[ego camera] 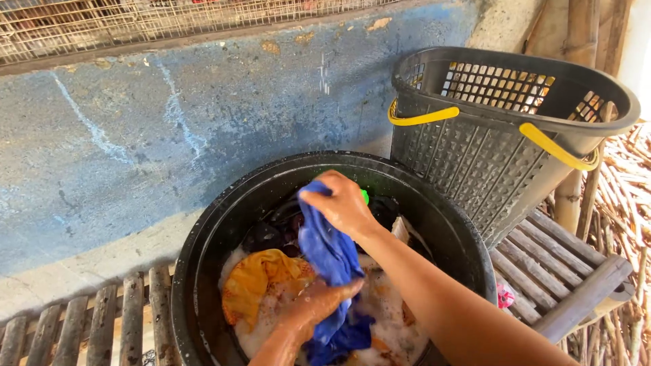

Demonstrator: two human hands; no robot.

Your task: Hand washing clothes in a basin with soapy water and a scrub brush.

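A wet blue cloth (331, 254) hangs stretched over a black round tub (203, 244) of soapy water. My right hand (342, 203) grips the cloth's upper end, raised above the tub's middle. My left hand (315, 305) clutches the cloth lower down, just above the suds. A yellow-orange garment (258, 281) floats in the foam to the left of my hands. Dark clothes (271, 234) lie at the back of the tub. A small green object (365, 196) peeks out behind my right hand.
A dark plastic laundry basket (488, 142) with yellow handles stands tilted at the right on a wooden slatted bench (556, 271). A blue-painted concrete wall (169, 129) rises behind the tub. Dry sticks (627, 203) lie at the far right. Wire mesh (102, 24) tops the wall.
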